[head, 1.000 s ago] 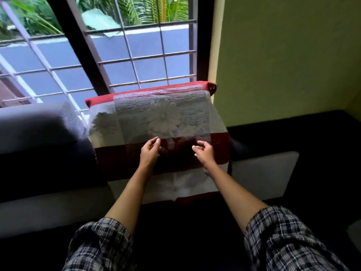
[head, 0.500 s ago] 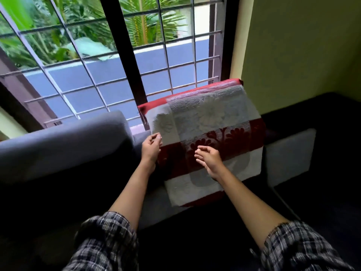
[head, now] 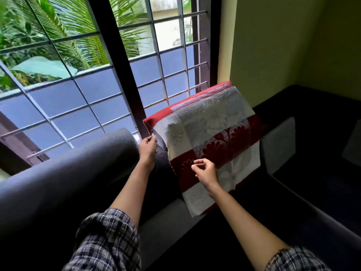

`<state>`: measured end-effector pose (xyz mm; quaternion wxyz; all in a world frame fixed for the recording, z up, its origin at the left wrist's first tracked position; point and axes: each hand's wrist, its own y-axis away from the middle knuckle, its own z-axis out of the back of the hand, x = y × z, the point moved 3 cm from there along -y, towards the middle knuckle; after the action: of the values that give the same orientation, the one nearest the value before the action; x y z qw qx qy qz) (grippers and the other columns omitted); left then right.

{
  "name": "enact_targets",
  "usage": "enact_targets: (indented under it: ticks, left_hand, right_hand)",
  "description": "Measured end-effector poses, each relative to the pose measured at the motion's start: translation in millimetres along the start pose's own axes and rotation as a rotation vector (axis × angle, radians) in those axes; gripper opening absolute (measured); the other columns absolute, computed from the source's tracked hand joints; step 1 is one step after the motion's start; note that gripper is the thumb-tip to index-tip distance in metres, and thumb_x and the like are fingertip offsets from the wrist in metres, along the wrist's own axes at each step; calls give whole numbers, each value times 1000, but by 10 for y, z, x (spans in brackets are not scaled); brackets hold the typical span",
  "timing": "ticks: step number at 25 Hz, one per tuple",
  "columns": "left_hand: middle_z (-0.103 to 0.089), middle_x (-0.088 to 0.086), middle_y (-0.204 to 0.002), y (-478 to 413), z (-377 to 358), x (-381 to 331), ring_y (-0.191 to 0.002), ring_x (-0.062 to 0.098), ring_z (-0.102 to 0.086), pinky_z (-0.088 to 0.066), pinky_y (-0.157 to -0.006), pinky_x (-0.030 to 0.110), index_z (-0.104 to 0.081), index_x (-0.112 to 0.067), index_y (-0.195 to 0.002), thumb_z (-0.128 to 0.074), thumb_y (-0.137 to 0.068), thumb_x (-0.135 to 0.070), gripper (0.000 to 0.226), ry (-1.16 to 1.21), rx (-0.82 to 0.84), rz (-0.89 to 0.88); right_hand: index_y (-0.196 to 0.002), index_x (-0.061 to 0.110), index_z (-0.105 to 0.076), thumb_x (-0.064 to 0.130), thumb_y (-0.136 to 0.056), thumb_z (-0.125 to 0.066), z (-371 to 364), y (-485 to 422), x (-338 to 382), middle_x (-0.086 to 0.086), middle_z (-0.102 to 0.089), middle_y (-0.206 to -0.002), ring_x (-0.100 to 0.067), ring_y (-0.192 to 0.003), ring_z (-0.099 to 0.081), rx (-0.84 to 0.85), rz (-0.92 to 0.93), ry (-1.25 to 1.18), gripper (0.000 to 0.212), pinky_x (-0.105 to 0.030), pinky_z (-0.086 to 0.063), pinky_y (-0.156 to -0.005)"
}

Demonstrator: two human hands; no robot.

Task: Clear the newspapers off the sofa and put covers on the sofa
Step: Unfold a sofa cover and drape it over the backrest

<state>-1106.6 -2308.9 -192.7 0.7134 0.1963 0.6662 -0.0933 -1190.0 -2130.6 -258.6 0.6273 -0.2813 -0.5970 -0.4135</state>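
Observation:
A red and white cover [head: 213, 133] with a raised flower pattern hangs over the right backrest cushion of the dark sofa [head: 58, 182]. My left hand [head: 147, 147] pinches the cover's left edge, where a strip of grey cushion shows beside it. My right hand [head: 205, 170] is over the cover's red band lower down, with thumb and fingers curled together; whether it pinches the cloth is unclear. No newspapers are in view.
A barred window [head: 109, 79] stands right behind the sofa back, with plants outside. A yellow-green wall [head: 283, 42] meets the sofa's corner at the right. The bare left backrest cushion [head: 109, 147] adjoins the covered one. The dark seat [head: 312, 192] runs right.
My left hand has slid left from the cover's middle to its left edge. My right hand stayed on the red band. My view has swung left, so the cover now sits right of centre.

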Motion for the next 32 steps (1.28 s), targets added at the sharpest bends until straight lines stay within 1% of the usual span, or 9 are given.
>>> enact_targets:
  ticks: [2, 5, 8, 11, 14, 19, 24, 29, 32]
  left_hand:
    - [-44, -2, -65, -135, -45, -34, -59, 8, -40, -34, -57, 21, -50, -19, -68, -45, -95, -15, 27, 40, 40, 41]
    - [-52, 1, -74, -413, -105, -46, -68, 10, -46, -40, -68, 25, -54, -19, -70, -50, -92, -18, 23, 103, 57, 110]
    - [-58, 2, -85, -618, -169, -6, -77, 15, -51, -42, -69, 28, -58, -18, -78, -57, -90, -23, 12, 136, 68, 128]
    - [-54, 0, -75, -711, -185, 62, -63, 9, -48, -38, -58, 22, -57, -15, -87, -64, -86, -20, 9, 198, 59, 111]
    - [-48, -1, -66, -828, -148, 53, -56, 8, -42, -36, -52, 20, -55, -12, -93, -69, -82, -25, 22, 296, 57, 86]
    - [-49, -3, -55, -929, -65, -92, -36, 0, -42, -36, -37, 13, -52, -16, -75, -63, -87, -13, 17, 376, 72, 8]
    - [-43, -6, -47, -828, 9, -112, -30, -3, -34, -28, -32, 12, -48, -16, -72, -57, -91, -10, 22, 424, 34, -43]
    - [-40, 2, -60, -733, 114, -136, -47, 9, -36, -30, -33, 11, -46, -19, -72, -55, -92, -13, 23, 362, -124, -106]
    - [-48, 3, -64, -740, 141, -87, -54, 13, -43, -46, -50, 23, -50, -21, -71, -60, -89, -19, 20, 291, -159, -126]
  right_hand:
    - [-79, 16, -63, 13, -78, -69, -149, 4, 53, 0, -64, -74, -14, -67, -56, -42, 65, 81, 8, -24, -45, -65]
    - [-88, 7, -65, 18, -76, -74, -362, -4, 119, -4, -65, -81, -13, -72, -57, -91, 159, 196, 19, -16, -40, -65]
    - [-92, 7, -64, 27, -71, -79, -529, -62, 106, -10, -64, -91, -20, -84, -59, -150, 178, 259, 32, -25, -46, -81]
    - [-103, 9, -60, 37, -70, -78, -749, -79, 82, -10, -57, -105, -23, -99, -55, -149, 180, 345, 47, -27, -41, -87]
    - [-114, 13, -54, 41, -74, -72, -1015, -80, 111, -8, -50, -116, -25, -107, -52, -148, 215, 495, 52, -34, -44, -87]
    - [-114, 11, -53, 21, -87, -55, -1103, -148, 51, -9, -52, -119, -29, -112, -52, -208, 240, 711, 29, -39, -46, -84]
    - [-120, 12, -50, 14, -91, -44, -1005, -104, -92, -5, -48, -125, -24, -118, -47, -118, 160, 812, 30, -36, -45, -84]
    - [-122, 11, -48, 11, -89, -42, -949, -2, -119, -5, -52, -121, -24, -112, -51, -79, 172, 831, 33, -35, -46, -80]
    - [-121, 12, -46, 9, -86, -48, -964, 101, -185, -4, -48, -120, -24, -106, -56, -55, 156, 840, 36, -32, -46, -73]
